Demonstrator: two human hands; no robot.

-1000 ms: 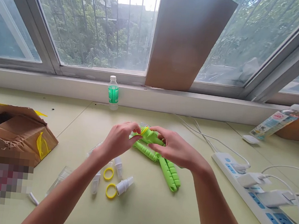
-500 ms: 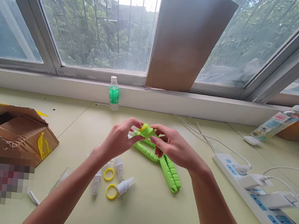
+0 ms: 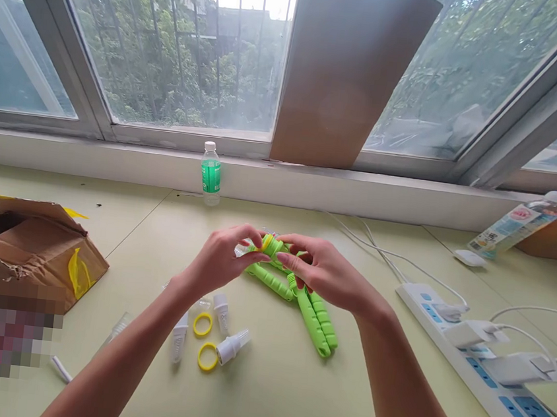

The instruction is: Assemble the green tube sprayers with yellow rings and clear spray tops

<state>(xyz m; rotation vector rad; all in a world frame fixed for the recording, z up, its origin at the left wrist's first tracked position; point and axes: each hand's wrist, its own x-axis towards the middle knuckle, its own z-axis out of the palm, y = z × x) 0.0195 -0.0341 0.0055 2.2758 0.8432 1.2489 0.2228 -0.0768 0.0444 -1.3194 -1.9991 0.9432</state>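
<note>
Both hands meet over a green ribbed handle point(image 3: 272, 248) held above the table. My left hand point(image 3: 227, 251) is closed, thumb and index finger pinching a yellow ring point(image 3: 265, 242) at the handle's end. Thumb and fingers of my right hand point(image 3: 319, 266) grip the green body from the other side. Beneath and beside them lie more green handles point(image 3: 317, 322). Closer to me are two loose yellow rings point(image 3: 208, 356), and several white plastic pieces with clear ribbed tips, one white piece point(image 3: 232, 348) lying on its side. My fingers partly cover the handle.
An open cardboard box point(image 3: 50, 251) sits at left. A green-labelled bottle point(image 3: 211, 175) stands by the window ledge, and another bottle point(image 3: 520, 224) leans at right. A white power strip point(image 3: 471, 361) with plugged-in chargers and cables point(image 3: 383, 251) runs along the right side.
My left fingers have closed in on the yellow ring at the handle's end, and the held handle has turned slightly. Both hands remain in nearly the same place.
</note>
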